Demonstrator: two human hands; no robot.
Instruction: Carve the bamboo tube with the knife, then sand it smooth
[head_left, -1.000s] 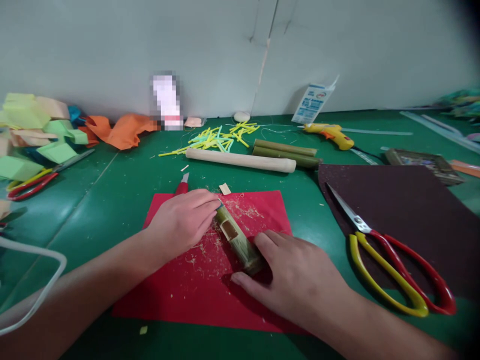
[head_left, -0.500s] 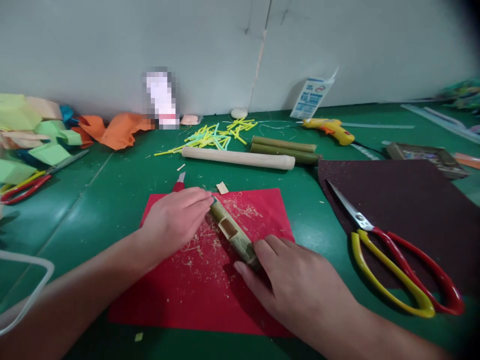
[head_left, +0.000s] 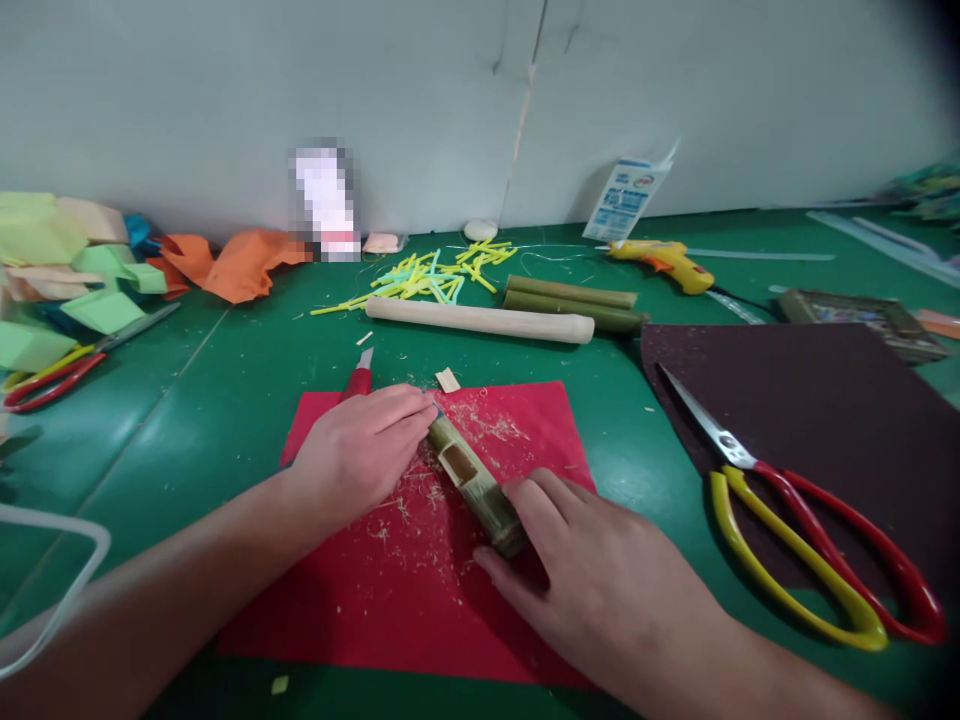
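Observation:
A short green bamboo piece (head_left: 475,484) with a rectangular hole cut in its side lies on a red sheet (head_left: 405,580) strewn with shavings. My right hand (head_left: 600,585) grips its near end between thumb and fingers. My left hand (head_left: 360,450) rests on the sheet with its fingertips at the bamboo's far end. A red-handled knife (head_left: 361,375) pokes out just behind my left hand; whether that hand grips it is hidden.
Yellow-and-red scissors (head_left: 795,520) lie on a dark brown sheet (head_left: 825,420) at right. Behind are a wooden rod (head_left: 480,320), two bamboo sticks (head_left: 574,303), cut straws (head_left: 427,275), a yellow glue gun (head_left: 664,262), and coloured paper (head_left: 82,280) with other scissors (head_left: 52,375) at left.
My right hand has slid slightly along the bamboo's near end; my left hand stays at the far end. The view has shifted a little.

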